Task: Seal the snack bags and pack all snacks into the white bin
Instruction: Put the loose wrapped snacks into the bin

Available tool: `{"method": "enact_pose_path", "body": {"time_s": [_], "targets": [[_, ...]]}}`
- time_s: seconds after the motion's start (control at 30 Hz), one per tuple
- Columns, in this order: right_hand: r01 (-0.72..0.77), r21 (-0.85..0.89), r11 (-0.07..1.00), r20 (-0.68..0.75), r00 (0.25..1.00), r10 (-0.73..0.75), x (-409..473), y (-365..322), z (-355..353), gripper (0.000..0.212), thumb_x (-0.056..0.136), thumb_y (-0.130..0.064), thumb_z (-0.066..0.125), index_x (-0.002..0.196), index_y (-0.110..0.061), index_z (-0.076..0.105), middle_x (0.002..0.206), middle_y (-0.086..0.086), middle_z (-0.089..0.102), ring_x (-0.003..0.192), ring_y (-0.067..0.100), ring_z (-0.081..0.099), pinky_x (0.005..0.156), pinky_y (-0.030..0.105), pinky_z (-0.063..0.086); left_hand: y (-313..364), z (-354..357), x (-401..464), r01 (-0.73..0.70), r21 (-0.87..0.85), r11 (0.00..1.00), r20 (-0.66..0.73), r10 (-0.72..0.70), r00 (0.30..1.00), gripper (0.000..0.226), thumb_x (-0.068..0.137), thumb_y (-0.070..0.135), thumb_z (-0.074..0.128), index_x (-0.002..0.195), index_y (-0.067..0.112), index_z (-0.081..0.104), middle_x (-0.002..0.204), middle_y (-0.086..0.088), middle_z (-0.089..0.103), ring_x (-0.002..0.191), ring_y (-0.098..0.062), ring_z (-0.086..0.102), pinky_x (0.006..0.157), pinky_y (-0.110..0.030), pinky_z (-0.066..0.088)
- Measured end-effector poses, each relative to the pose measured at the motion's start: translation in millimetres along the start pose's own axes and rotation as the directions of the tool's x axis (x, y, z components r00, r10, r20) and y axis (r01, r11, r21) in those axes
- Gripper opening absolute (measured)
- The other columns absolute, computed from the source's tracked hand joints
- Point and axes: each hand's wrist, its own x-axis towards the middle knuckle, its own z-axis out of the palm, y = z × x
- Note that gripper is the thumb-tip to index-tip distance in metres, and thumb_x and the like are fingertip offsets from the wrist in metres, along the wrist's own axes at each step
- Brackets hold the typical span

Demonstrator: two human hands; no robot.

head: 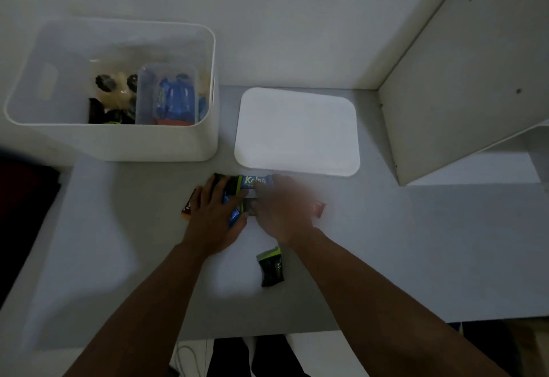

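Note:
A small pile of snack packs lies on the grey table in front of me. My left hand (214,216) rests flat on its left side, fingers over dark and blue packs (234,213), with a brown bar (190,205) poking out at the left. My right hand (282,207) is blurred and lies over the right side, fingers at a blue pack with green lettering (255,181). A red-brown bar (318,208) sticks out beyond it. A black and green pack (271,268) lies apart, nearer to me. The white bin (118,142) stands at the back left with snacks and a clear box (166,97) inside.
The bin's white lid (297,133) lies flat to the right of the bin. A white shelf panel (463,79) rises at the right. The table's near edge runs just above my legs, and a dark object (20,213) sits past the left edge.

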Motion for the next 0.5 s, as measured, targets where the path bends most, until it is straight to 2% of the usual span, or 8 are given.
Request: {"method": "enact_pose_path", "body": {"time_s": [0.13, 0.23, 0.3, 0.4, 0.43, 0.5], "targets": [[0.054, 0.012, 0.998, -0.029, 0.998, -0.054, -11, 4, 1, 0.046, 0.097, -0.052, 0.043, 0.139, -0.036, 0.054, 0.143, 0.005, 0.051, 0.132, 0.03, 0.045, 0.101, 0.049, 0.038, -1, -5, -9, -0.025, -0.02, 0.999, 0.039, 0.026, 0.999, 0.06, 0.091, 0.056, 0.044, 0.146, 0.034, 0.046, 0.157, -0.01, 0.035, 0.149, -0.037, 0.021, 0.118, -0.06, 0.021], [0.122, 0.033, 0.992, -0.033, 0.992, -0.121, -23, 12, -7, 0.05, 0.097, -0.057, 0.045, 0.14, -0.034, 0.053, 0.145, 0.004, 0.05, 0.134, 0.028, 0.043, 0.102, 0.054, 0.038, -3, -14, -22, -0.038, -0.015, 0.999, -0.005, 0.038, 0.999, 0.078, 0.087, 0.07, 0.046, 0.152, 0.029, 0.038, 0.16, -0.008, 0.033, 0.151, -0.033, 0.021, 0.119, -0.057, 0.02], [0.104, 0.018, 0.994, -0.019, 0.994, -0.104, -32, 19, -15, 0.068, 0.09, -0.073, 0.045, 0.147, -0.036, 0.042, 0.153, 0.003, 0.041, 0.143, 0.028, 0.035, 0.111, 0.062, 0.03, -10, -18, -31, 0.02, 0.001, 1.0, -0.018, -0.02, 1.0, 0.098, 0.077, 0.082, 0.049, 0.156, 0.028, 0.029, 0.165, -0.007, 0.021, 0.153, -0.033, 0.013, 0.121, -0.059, 0.013], [-0.011, 0.086, 0.996, 0.143, 0.99, -0.002, -43, 32, -22, 0.121, 0.062, -0.098, 0.048, 0.159, -0.041, 0.002, 0.168, 0.004, 0.006, 0.155, 0.031, 0.001, 0.118, 0.069, 0.004, -26, -17, -41, 0.127, -0.009, 0.992, 0.053, -0.126, 0.991, 0.126, 0.06, 0.096, 0.047, 0.16, 0.03, 0.01, 0.169, -0.006, -0.002, 0.155, -0.033, -0.003, 0.121, -0.063, 0.003], [-0.01, 0.102, 0.995, 0.185, 0.983, -0.009, -46, 35, -23, 0.134, 0.054, -0.101, 0.05, 0.158, -0.04, -0.007, 0.169, 0.005, -0.005, 0.155, 0.032, -0.008, 0.117, 0.071, 0.001, -30, -15, -43, 0.126, -0.021, 0.992, 0.08, -0.124, 0.989, 0.131, 0.056, 0.099, 0.046, 0.16, 0.029, 0.008, 0.169, -0.005, -0.005, 0.155, -0.033, -0.005, 0.12, -0.064, 0.004], [0.064, 0.063, 0.996, 0.239, 0.968, -0.077, -52, 35, -22, 0.149, 0.044, -0.103, 0.052, 0.158, -0.035, -0.015, 0.167, 0.008, -0.017, 0.153, 0.036, -0.016, 0.115, 0.074, -0.001, -32, -11, -43, 0.068, -0.023, 0.997, 0.108, -0.065, 0.992, 0.139, 0.051, 0.103, 0.045, 0.161, 0.027, 0.008, 0.169, -0.006, -0.006, 0.155, -0.033, -0.006, 0.119, -0.066, 0.006]]}}
